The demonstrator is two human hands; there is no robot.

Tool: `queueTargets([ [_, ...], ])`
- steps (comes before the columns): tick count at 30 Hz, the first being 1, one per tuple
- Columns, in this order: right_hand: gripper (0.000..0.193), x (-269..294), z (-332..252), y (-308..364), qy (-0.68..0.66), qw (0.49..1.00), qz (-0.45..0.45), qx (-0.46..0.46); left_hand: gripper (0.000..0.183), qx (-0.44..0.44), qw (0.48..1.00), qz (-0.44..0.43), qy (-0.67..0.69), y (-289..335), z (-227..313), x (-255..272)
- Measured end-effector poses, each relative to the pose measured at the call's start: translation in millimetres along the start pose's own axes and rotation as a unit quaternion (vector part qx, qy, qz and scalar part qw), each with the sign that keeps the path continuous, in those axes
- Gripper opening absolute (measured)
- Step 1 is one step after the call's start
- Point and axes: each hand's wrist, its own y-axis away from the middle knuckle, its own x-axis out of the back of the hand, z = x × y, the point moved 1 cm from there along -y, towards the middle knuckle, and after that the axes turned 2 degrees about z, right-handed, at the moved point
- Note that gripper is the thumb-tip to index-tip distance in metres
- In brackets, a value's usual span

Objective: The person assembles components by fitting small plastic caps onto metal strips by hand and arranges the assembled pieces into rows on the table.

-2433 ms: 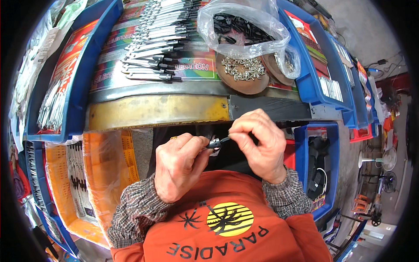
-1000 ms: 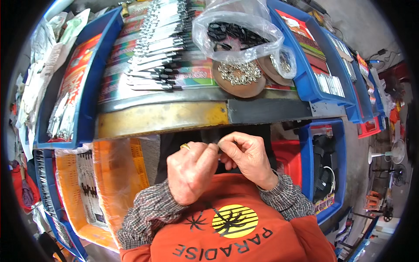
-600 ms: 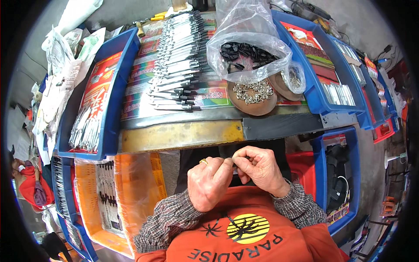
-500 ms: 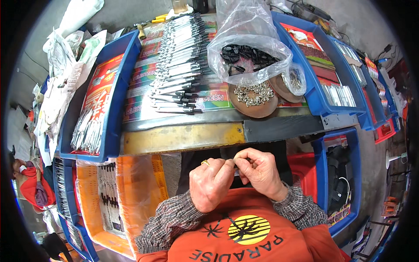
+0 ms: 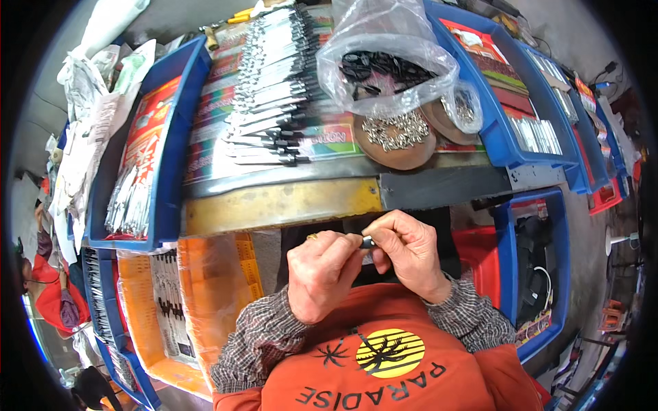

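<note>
Close together in front of my lap, both hands have their fingertips pinched on one small dark piece [image 5: 368,242] with a light, metallic-looking bit on it. My left hand [image 5: 321,270] is closed around its left end, a gold ring on one finger. From the other side, my right hand [image 5: 410,255] pinches it between thumb and forefinger. The fingers hide much of the piece, so its exact kind cannot be told. Beyond the table edge are a round brown dish [image 5: 394,147] of small metal parts [image 5: 395,130] and a clear plastic bag [image 5: 391,58] of black parts [image 5: 377,72].
A long row of silver-and-black pens [image 5: 267,96] lies on the table [image 5: 288,205]. Blue trays [image 5: 185,130] with slim silver pieces stand at both sides. Below left is an orange crate [image 5: 212,294] lined with plastic; below right, a blue bin [image 5: 506,267] holds dark items. Another person [image 5: 51,288] sits far left.
My fingertips have moved slightly apart, and the dark piece between them now shows. Both hands remain close together, a little higher in the picture. The table has shifted slightly up and left in view.
</note>
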Motion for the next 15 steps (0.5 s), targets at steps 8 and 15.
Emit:
queueTargets([
  [8,0.016,-5.4,5.0,-2.3,0.017,0.996,0.039,0.074,0.019,0.009,1.0,0.014,0.001,0.5,-3.4,-0.4],
  [15,0.014,-5.7,1.2,-3.6,-0.022,1.0,-0.012,-0.008,0.021,-0.004,1.0,0.009,-0.013,3.6,-5.5,0.0],
])
